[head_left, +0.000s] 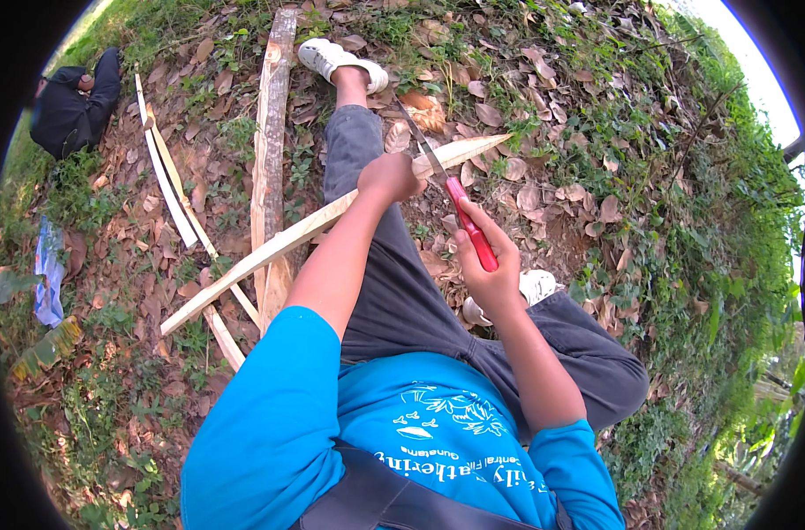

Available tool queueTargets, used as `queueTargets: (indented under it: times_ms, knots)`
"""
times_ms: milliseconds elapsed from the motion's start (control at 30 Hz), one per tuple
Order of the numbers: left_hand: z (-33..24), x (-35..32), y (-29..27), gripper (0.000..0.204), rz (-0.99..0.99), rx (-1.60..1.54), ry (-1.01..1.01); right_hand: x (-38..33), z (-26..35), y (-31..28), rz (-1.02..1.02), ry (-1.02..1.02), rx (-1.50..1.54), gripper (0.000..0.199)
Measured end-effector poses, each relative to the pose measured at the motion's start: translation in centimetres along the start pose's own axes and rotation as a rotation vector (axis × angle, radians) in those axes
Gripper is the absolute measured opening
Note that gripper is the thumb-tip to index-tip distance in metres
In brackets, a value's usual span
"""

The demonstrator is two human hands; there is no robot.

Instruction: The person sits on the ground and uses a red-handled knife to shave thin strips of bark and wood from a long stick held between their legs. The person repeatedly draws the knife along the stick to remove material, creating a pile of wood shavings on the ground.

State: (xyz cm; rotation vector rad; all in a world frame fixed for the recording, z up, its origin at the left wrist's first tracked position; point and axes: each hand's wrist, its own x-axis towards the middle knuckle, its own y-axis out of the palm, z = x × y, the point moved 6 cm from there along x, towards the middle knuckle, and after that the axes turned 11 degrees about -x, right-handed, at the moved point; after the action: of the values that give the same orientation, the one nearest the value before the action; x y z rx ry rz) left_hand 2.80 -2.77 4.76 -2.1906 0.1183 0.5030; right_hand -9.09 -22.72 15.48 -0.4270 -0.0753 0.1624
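Where the far left of my view curves into the rim, I see a dark bundle [74, 102] lying on the grass, and below it a pale blue-and-white scrap [47, 269] among the weeds. Next to the right come several thin pale split strips [168, 181] lying on dry leaves, and just beside them a thick rough wooden pole [272, 132] running up toward the top edge. Across that pole lies the long pale slat [279, 243], slanting from low on the left up to a pointed tip on the right, passing over the person's outstretched grey-trousered leg [367, 230]. The left hand [389, 177] is closed in a fist around this slat, fingers wrapped fully over it, roughly two-thirds of the way toward the tip. Just right of that fist, the dark blade of a knife [460, 216] rests against the slat's upper edge, touching it near the hand. The right hand [491, 265] grips the knife's red handle tight, fingers curled shut and thumb lying along the handle. Up top, a white shoe [336, 60] sits at the end of the straight leg; a second white shoe [536, 284] peeks out beside the right wrist, under the bent knee. Farther right I see leaf litter giving way to green creeping plants [711, 265].
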Motion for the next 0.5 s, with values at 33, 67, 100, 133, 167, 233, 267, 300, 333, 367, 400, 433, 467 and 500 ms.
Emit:
queueTargets:
  times_ms: [33,67,100,133,167,233,267,300,333,367,400,433,467,500]
  knots:
    - [0.2,0.1,0.0,0.044,0.013,0.002,-0.005,-1.0,0.7,-0.8,0.013,-0.013,-0.058,0.044]
    - [0.4,0.4,-0.1,0.044,0.026,0.002,-0.007,-2.3,1.5,-1.6,0.019,-0.025,-0.084,0.044]
    - [0.7,0.5,-0.1,0.045,0.036,0.004,-0.014,-3.7,2.2,-2.4,0.03,-0.039,-0.107,0.044]
    - [0.9,0.3,0.1,0.044,0.035,-0.004,-0.019,-5.0,2.6,-3.1,0.042,-0.054,-0.128,0.045]
    - [0.7,0.2,0.0,0.044,0.034,-0.011,-0.016,-6.2,2.6,-3.9,0.074,-0.011,-0.156,0.045]
    - [0.6,0.2,-0.2,0.043,0.017,-0.01,-0.008,-7.5,2.3,-4.9,0.139,0.062,-0.201,0.045]
    - [0.2,0.0,0.1,0.043,0.011,-0.002,0.01,-7.1,2.6,-4.8,0.109,0.006,-0.19,0.045]
    - [-0.1,-0.2,0.3,0.042,0.002,0.007,0.024,-6.4,2.7,-4.2,0.081,-0.052,-0.176,0.045]
    - [-0.3,-0.5,0.6,0.042,0.007,0.022,0.022,-5.3,2.6,-3.5,0.056,-0.111,-0.161,0.045]
    - [-0.6,-0.9,1.0,0.042,0.013,0.039,0.023,-3.3,1.7,-2.4,0.051,-0.087,-0.195,0.044]
    - [-1.1,-1.1,1.0,0.041,0.015,0.057,0.032,-1.0,0.6,-1.1,0.027,-0.07,-0.135,0.043]
    - [-1.4,-1.2,0.9,0.041,0.023,0.066,0.033,1.2,0.0,0.1,0.001,-0.085,-0.116,0.042]
    - [-1.4,-1.1,1.2,0.04,0.022,0.077,0.049,3.2,-0.5,1.4,0.034,-0.042,-0.091,0.042]
    - [-1.3,-0.8,1.4,0.039,0.019,0.089,0.065,4.7,-1.0,2.4,0.012,-0.047,-0.084,0.043]
